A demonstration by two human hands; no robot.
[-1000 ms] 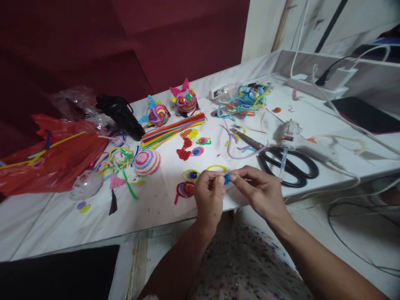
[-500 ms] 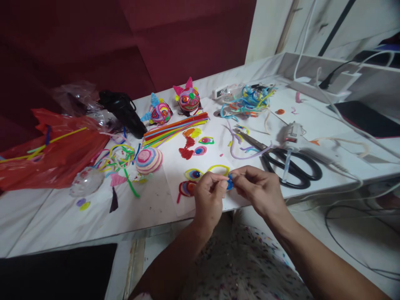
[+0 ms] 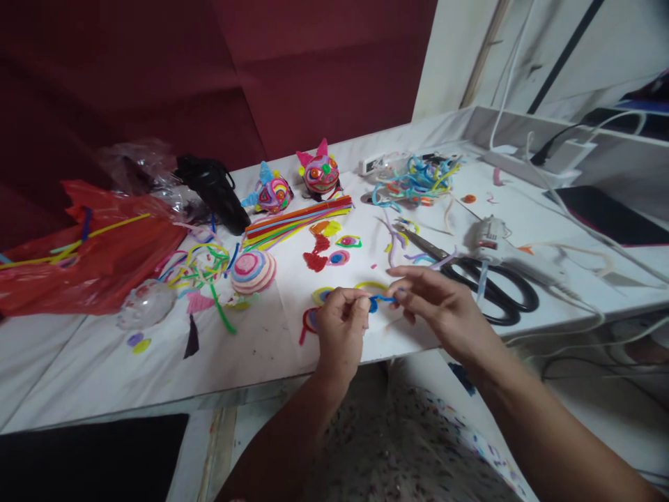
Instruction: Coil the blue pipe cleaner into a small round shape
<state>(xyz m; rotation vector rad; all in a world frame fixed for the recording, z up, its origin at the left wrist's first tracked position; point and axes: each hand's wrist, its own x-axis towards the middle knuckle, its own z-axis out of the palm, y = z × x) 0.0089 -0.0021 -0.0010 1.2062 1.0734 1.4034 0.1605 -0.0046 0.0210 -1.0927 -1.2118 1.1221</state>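
Note:
Between my hands, above the white paper point(image 3: 293, 286), a blue pipe cleaner point(image 3: 384, 298) is stretched out. My left hand point(image 3: 342, 324) pinches its left end, where a small blue coil shows just below the fingertips. My right hand point(image 3: 436, 300) pinches the other end between thumb and index finger, the other fingers loosely spread. Partly behind my left hand lie a red-rimmed eye shape point(image 3: 308, 319) and a yellow-rimmed one point(image 3: 323, 295). Farther up the paper are a pink-and-blue eye shape point(image 3: 339, 258), a green-edged one point(image 3: 348, 241) and red pieces point(image 3: 316, 261).
Scissors point(image 3: 470, 272) and a glue gun point(image 3: 515, 254) lie to the right. Behind are a pipe cleaner bundle point(image 3: 297, 222), two colourful animal heads point(image 3: 320, 171) and a tangled pile point(image 3: 423, 178). A striped dome point(image 3: 253, 270) and red plastic bag point(image 3: 104, 251) are left.
My hands have drawn slightly apart, and a length of blue pipe cleaner now shows between them. My right hand's fingers have opened out somewhat. The view has shifted slightly.

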